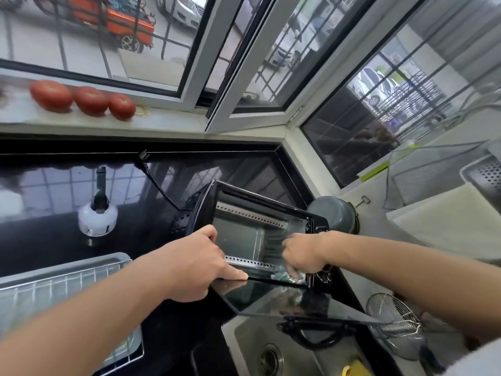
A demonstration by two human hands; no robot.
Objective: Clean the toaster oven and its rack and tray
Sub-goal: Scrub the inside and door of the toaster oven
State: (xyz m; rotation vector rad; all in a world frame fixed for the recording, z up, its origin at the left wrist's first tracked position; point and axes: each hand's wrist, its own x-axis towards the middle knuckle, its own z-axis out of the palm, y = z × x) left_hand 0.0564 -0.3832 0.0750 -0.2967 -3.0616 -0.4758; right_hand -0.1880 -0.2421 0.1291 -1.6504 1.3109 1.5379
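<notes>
1. Toaster oven (257,229) is sitting on the dark counter (54,240) just far of the sink (260,348), its glass door (284,297) hanging open over the basin.
2. Left hand (198,264) is bracing the oven's left front edge, fingers curled on the frame, forefinger lying straight along the door hinge.
3. Right hand (303,256) is reaching inside at the lower right, fingers curled around a wet scrubbing pad (287,276).
4. Rack (67,283) and tray (40,275) are lying near left.
</notes>
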